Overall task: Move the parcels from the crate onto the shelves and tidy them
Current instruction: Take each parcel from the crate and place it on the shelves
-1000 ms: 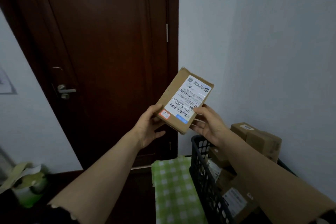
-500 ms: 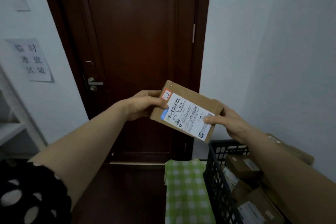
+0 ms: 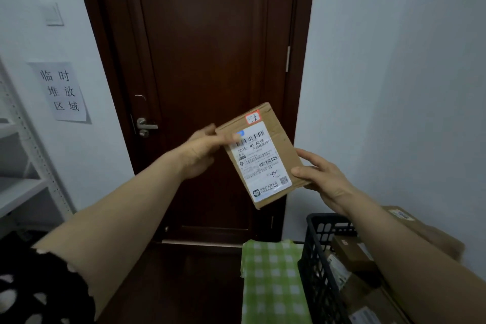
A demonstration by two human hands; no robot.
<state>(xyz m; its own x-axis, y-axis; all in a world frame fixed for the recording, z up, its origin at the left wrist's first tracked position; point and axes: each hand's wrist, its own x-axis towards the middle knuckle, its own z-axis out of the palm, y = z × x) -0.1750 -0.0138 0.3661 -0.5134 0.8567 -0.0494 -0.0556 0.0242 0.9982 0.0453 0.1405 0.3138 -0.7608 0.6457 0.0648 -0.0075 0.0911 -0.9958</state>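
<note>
Near right, a black lattice crate [image 3: 315, 258], cut off by the frame, holds cardboard parcels [image 3: 352, 252] partly hidden under the right forearm. A green checked cloth [image 3: 271, 284] lies just left of it. Farther, above open dark floor [image 3: 171, 284], a flat labelled parcel [image 3: 263, 155] is held tilted: the left hand [image 3: 200, 152] pinches its left edge and the right hand [image 3: 323, 179] grips its right edge. Beyond is a dark wooden door [image 3: 210, 47].

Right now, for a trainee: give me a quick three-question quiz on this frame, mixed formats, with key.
1. True or false: the left hand and the right hand both hold the parcel, label toward the camera.
2. The black crate is: A) at lower right, with boxes in it; B) in the person's hands; C) upside down.
3. Fill in: the shelves stand to the ___ of the door.
Key: 1 true; 2 A; 3 left.
</note>
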